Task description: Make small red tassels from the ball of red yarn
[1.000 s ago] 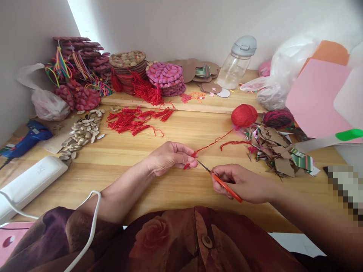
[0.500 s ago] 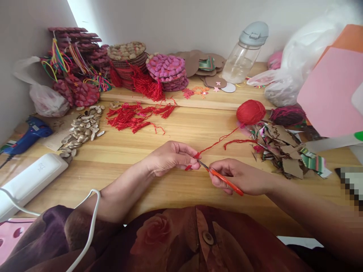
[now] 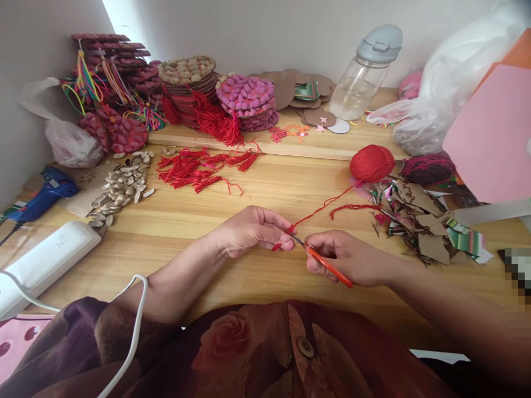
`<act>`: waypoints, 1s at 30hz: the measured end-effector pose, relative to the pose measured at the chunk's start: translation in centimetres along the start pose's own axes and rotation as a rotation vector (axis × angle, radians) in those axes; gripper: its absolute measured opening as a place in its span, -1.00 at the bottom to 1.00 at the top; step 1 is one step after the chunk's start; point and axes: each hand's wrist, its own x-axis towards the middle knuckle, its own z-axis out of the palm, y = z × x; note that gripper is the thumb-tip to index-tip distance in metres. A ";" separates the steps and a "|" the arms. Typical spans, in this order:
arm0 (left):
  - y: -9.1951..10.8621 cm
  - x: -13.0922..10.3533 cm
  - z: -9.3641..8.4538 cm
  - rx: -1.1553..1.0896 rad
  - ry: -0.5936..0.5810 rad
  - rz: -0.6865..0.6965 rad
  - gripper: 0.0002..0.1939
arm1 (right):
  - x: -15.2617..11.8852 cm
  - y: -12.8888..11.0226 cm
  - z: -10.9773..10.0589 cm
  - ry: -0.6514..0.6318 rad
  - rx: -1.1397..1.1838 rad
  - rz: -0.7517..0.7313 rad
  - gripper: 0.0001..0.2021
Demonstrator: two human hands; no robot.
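Note:
Near the middle of the wooden table, my left hand [image 3: 257, 232] pinches red yarn [image 3: 319, 209] between thumb and fingers, and a short red end sticks out below the fingertips. My right hand [image 3: 348, 257] is wrapped round the orange handles of a pair of scissors [image 3: 329, 266]. The blades reach to my left fingertips, beside the yarn; whether they are parted is too small to tell. From my left fingers the yarn runs up and right toward a red yarn ball [image 3: 372, 163]. Red tassels [image 3: 186, 168] lie beyond my left hand.
Cardboard scraps [image 3: 427, 221] and a dark yarn ball [image 3: 428, 168] are at the right. Peanut shells [image 3: 124, 185], a blue glue gun [image 3: 41, 193] and a white power strip [image 3: 50, 262] sit left. Stacked coasters [image 3: 246, 102] and a bottle [image 3: 359, 83] stand at the back.
The view has shifted slightly, so the objects at the back and right appear a little further right. Both hands keep nearly the same pose, with the scissors still at my left fingertips.

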 end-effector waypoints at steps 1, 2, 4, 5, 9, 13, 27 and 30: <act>0.0 0.0 0.0 0.000 0.002 0.000 -0.73 | 0.0 0.0 0.0 0.004 0.007 0.001 -0.63; 0.0 0.0 0.1 -0.001 0.005 0.000 -0.73 | 0.1 0.0 0.0 0.005 0.007 0.001 -0.62; 0.1 0.0 0.1 -0.004 0.013 0.004 -0.73 | 0.1 0.1 -0.1 0.017 -0.004 0.002 -0.62; 0.1 0.0 0.2 -0.005 0.016 0.010 -0.74 | 0.1 0.2 -0.2 0.024 -0.013 0.000 -0.61; 0.2 0.0 0.2 0.006 0.025 0.037 -0.72 | 0.2 0.6 -0.2 0.047 -0.023 -0.025 -0.61; 0.4 0.0 0.2 0.040 0.008 0.042 -0.62 | 0.3 0.3 0.0 0.054 -0.043 -0.046 -0.63; 1.0 -0.7 -0.5 -0.119 -0.108 0.383 -0.63 | -4.9 4.2 -1.0 0.551 -1.162 -0.143 -0.83; 0.9 -0.8 -0.4 -0.138 -0.117 0.449 -0.64 | -4.9 4.7 -0.1 0.621 -1.252 -0.150 -0.88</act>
